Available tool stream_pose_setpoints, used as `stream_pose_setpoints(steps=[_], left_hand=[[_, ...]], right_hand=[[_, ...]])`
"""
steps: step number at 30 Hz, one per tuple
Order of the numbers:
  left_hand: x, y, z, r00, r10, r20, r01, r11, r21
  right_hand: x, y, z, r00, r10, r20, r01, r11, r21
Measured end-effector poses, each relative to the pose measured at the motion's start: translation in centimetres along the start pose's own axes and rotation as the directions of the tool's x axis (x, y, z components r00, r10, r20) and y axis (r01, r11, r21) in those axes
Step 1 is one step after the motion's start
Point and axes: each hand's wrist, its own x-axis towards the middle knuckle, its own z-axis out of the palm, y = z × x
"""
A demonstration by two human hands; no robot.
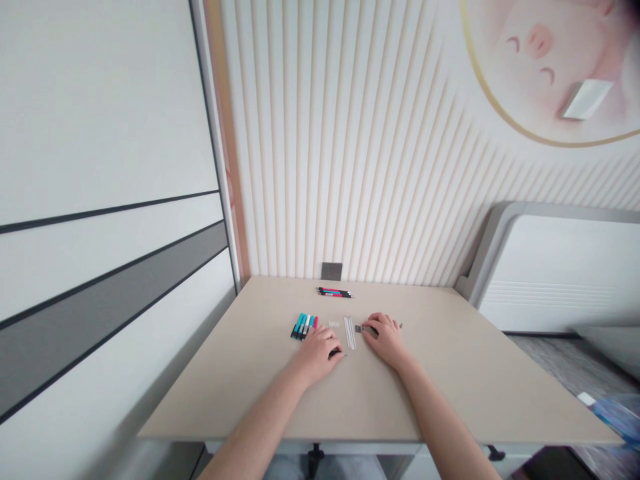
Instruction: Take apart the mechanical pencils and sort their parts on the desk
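Observation:
My left hand (320,352) is closed around a black pen part (334,352) with a small pointed tip showing past the fingers. Just beyond it lies a row of turquoise, white and red pen barrels (304,327) with black ends. Several thin white rods (349,333) rest side by side between my hands. Small whitish pieces (334,324) are left of them. My right hand (384,335) rests on the table with curled fingers, beside small dark grey pieces (358,329). A dark item shows between its thumb and fingers, too small to name.
Several pens (335,293) lie together near the table's (440,393) back edge. A dark wall socket (331,271) sits behind them. White cabinet panels (110,267) stand left, a bed headboard (560,267) right. A clear plastic item (613,413) is at the right corner.

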Motion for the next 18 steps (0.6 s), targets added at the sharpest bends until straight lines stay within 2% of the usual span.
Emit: stream_pose_setpoints(steps=[5, 18], left_hand=[[-0.04, 0.04, 0.02, 1.0, 0.007, -0.005, -0.007, 1.0, -0.02], [0.06, 0.29, 0.02, 1.0, -0.007, 0.0, 0.007, 0.999, -0.054]], right_hand=[[0.17, 0.42, 0.48, 0.998, -0.063, -0.023, 0.063, 0.998, 0.018], [0.39, -0.06, 0.36, 0.998, -0.053, -0.019, 0.054, 0.998, 0.016]])
